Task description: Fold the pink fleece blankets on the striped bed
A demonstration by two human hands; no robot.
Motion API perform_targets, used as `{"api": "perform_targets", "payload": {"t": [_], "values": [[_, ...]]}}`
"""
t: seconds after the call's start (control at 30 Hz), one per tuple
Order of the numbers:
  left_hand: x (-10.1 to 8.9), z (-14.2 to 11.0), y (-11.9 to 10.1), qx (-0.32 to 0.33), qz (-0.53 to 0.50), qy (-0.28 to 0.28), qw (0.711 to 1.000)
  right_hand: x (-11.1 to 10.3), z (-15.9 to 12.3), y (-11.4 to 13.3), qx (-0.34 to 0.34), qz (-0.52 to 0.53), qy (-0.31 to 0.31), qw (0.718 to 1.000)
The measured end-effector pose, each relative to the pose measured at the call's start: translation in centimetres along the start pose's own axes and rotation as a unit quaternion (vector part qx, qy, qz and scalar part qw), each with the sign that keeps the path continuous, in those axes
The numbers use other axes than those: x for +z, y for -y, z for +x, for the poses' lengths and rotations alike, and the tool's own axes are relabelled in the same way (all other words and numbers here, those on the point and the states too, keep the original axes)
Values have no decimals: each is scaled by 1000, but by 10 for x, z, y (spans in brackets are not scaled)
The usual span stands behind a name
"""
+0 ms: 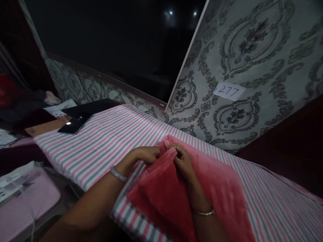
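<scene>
A soft red and pink plush cloth lies partly folded near the front edge of a striped cover. Its paler pink part spreads flat to the right, while the darker red part is lifted and bunched toward me. My right hand pinches the raised edge of the cloth between thumb and fingers. At the fold's left side, my left hand is closed, its fingertips tucked behind the plush and partly hidden. Each wrist wears a bangle.
A dark phone rests on the striped cover at the left, near a black flat object. Behind stands a large dark screen. A paper marked 277 is on the patterned wall. A pink seat holds a white power strip.
</scene>
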State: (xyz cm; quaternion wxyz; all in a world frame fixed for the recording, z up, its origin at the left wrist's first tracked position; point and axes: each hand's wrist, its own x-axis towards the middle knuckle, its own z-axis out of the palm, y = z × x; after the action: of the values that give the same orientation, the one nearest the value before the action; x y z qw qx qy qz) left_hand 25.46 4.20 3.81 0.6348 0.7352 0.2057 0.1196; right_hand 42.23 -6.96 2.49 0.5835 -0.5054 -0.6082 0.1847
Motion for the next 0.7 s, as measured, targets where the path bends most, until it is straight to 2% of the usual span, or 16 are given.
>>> {"api": "perform_targets", "payload": {"t": [0.1, 0.13, 0.23, 0.3, 0.47, 0.57, 0.7], "values": [[-8, 0, -3, -33, 60, 116, 991, 0, 0, 0, 1, 0, -1, 1000], [-10, 1, -5, -30, 65, 107, 992, 0, 0, -1, 1, 1, 0, 1000], [-9, 7, -8, -3, -2, -47, 999, 1, 0, -1, -2, 7, -3, 1000], [-4, 10, -8, -2, -63, -105, 992, 2, 0, -1, -2, 12, -8, 1000], [10, 11, -5, 4, -116, -67, 991, 3, -1, -4, -15, -7, 4, 1000], [14, 11, -2, 34, -156, -83, 984, 2, -1, -8, -47, -55, 19, 997], [18, 12, 0, 56, -211, -97, 971, 1, -2, -9, -72, -131, 91, 985]]}}
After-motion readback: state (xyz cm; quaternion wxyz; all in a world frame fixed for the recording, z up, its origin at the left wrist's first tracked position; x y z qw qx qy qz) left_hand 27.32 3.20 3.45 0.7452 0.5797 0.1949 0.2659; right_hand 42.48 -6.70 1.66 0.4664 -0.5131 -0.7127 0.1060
